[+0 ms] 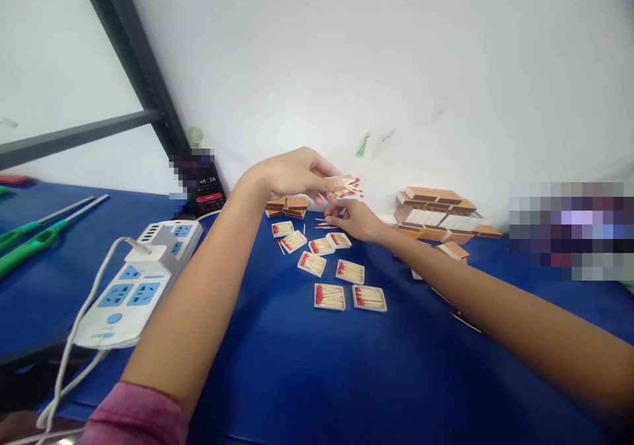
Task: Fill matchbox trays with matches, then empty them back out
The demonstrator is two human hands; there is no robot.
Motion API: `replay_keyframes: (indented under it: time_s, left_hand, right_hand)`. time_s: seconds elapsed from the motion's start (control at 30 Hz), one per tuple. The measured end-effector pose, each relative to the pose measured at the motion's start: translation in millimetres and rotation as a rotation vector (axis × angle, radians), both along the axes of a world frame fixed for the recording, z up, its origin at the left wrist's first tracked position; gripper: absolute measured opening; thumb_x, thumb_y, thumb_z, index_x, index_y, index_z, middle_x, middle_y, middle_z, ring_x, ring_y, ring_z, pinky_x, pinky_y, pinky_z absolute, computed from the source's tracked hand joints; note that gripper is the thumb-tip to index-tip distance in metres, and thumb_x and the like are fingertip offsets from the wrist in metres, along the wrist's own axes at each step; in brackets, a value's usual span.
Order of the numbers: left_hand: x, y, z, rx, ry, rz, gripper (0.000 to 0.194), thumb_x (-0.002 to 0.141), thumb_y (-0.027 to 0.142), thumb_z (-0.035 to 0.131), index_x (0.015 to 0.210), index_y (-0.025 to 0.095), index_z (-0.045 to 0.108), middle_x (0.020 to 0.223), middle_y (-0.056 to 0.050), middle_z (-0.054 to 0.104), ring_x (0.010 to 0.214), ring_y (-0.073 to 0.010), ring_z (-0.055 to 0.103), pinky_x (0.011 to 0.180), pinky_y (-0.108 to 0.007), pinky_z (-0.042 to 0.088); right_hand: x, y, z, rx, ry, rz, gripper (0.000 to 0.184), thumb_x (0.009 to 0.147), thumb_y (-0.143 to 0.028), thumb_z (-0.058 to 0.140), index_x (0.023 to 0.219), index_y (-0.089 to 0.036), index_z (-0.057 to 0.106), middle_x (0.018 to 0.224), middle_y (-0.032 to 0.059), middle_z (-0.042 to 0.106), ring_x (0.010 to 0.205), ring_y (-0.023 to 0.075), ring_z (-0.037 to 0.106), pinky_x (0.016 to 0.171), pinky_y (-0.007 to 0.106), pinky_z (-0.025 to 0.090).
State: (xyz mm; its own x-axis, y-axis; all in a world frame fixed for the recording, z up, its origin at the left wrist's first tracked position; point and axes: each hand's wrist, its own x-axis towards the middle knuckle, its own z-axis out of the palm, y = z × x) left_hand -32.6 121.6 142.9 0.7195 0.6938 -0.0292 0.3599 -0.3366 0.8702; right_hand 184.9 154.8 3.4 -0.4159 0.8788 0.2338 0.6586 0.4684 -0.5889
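Observation:
My left hand [302, 174] is raised near the wall, its fingers closed round a white matchbox tray [337, 182]. Red-tipped matches [352, 186] lie jumbled in that tray, several poking out over its right end. Just below it is my right hand [357, 219], fingers curled in over some loose matches [323, 223] on the table; whatever its fingertips hold is too small to make out. On the blue table [292, 359], several more trays filled with matches, among them a front tray [329, 296] and one beside it [369, 298], lie open side up.
Matchbox sleeves [430, 197] are stacked against the wall at right, with a smaller pile [287, 206] behind my left forearm. At left are a power strip [133, 293] with white cables, a phone [207, 187] and green-handled lighters [47, 239]. Stray matches [465, 323] lie by my right forearm.

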Motion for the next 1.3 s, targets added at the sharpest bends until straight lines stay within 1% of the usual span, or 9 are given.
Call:
replay_keyframes:
  time_s: [0.07,0.17,0.23,0.3,0.4,0.53,0.7,0.93,1.3]
  left_hand:
    - [-1,0,0.0,-0.002,0.001,0.005,0.040,0.088,0.031,0.073,0.124,0.015,0.077,0.117,-0.013,0.077,0.102,-0.0214,0.070,0.094,-0.035,0.052]
    - [-2,0,0.4,0.014,-0.010,0.004,0.042,0.088,0.033,0.074,0.124,0.012,0.077,0.116,-0.014,0.077,0.102,-0.0226,0.070,0.092,-0.035,0.053]
    - [-3,0,0.8,0.023,-0.015,0.000,0.044,0.088,0.034,0.074,0.126,0.012,0.076,0.115,-0.014,0.077,0.102,-0.0227,0.070,0.092,-0.035,0.053]
    - [-4,0,1.2,0.022,-0.011,0.000,0.045,0.088,0.035,0.074,0.128,0.013,0.075,0.115,-0.013,0.077,0.101,-0.0222,0.070,0.092,-0.035,0.053]
    - [-4,-1,1.6,0.029,0.006,0.009,0.044,0.088,0.034,0.074,0.128,0.015,0.076,0.115,-0.012,0.078,0.100,-0.0212,0.070,0.093,-0.035,0.053]
    - [-4,0,1.9,0.035,0.002,0.027,0.042,0.088,0.032,0.074,0.126,0.015,0.076,0.114,-0.012,0.078,0.100,-0.0209,0.070,0.092,-0.034,0.054]
    - [-4,-1,2.4,0.033,0.000,0.016,0.041,0.089,0.031,0.073,0.127,0.016,0.076,0.116,-0.012,0.078,0.104,-0.0215,0.071,0.093,-0.034,0.055]
    - [-5,-1,2.9,0.029,0.003,0.013,0.041,0.089,0.033,0.074,0.126,0.016,0.076,0.115,-0.011,0.078,0.104,-0.0214,0.071,0.093,-0.033,0.054]
    - [-6,0,3.1,0.030,0.015,0.022,0.043,0.087,0.035,0.075,0.126,0.017,0.076,0.116,-0.011,0.078,0.100,-0.0207,0.071,0.092,-0.033,0.053]
  right_hand:
    - [-3,4,0.9,0.023,-0.029,0.046,0.024,0.086,-0.035,0.070,0.100,-0.016,0.076,0.094,0.0058,0.073,0.071,0.0150,0.056,0.070,0.029,0.042]
    - [-7,8,3.5,0.052,-0.109,0.133,0.033,0.083,-0.041,0.076,0.104,-0.016,0.075,0.103,0.0092,0.072,0.076,0.0176,0.058,0.072,0.030,0.044]
    - [-6,9,7.0,0.070,-0.157,0.178,0.039,0.083,-0.043,0.076,0.110,-0.015,0.073,0.107,0.0114,0.071,0.079,0.0190,0.060,0.072,0.031,0.045]
    - [-2,9,12.0,0.077,-0.184,0.198,0.040,0.086,-0.045,0.074,0.112,-0.015,0.070,0.107,0.0119,0.071,0.081,0.0200,0.061,0.073,0.031,0.046]
    - [6,9,19.8,0.055,-0.264,0.207,0.029,0.088,-0.041,0.071,0.103,-0.016,0.070,0.099,0.0101,0.073,0.083,0.0209,0.063,0.075,0.031,0.046]
    - [11,7,24.8,-0.042,-0.365,0.186,0.016,0.088,-0.033,0.071,0.091,-0.017,0.073,0.092,0.0075,0.075,0.079,0.0198,0.064,0.071,0.030,0.045]
    - [3,2,22.4,-0.090,-0.365,0.175,0.008,0.088,-0.024,0.069,0.088,-0.018,0.074,0.088,0.0049,0.077,0.075,0.0174,0.065,0.068,0.027,0.045]
    - [-11,2,16.8,-0.017,-0.316,0.163,0.010,0.087,-0.027,0.074,0.088,-0.017,0.072,0.084,0.0032,0.073,0.073,0.0158,0.061,0.067,0.026,0.041]
    - [-15,6,11.5,0.032,-0.296,0.172,0.011,0.087,-0.028,0.074,0.086,-0.017,0.072,0.083,0.0044,0.072,0.072,0.0164,0.059,0.067,0.028,0.039]
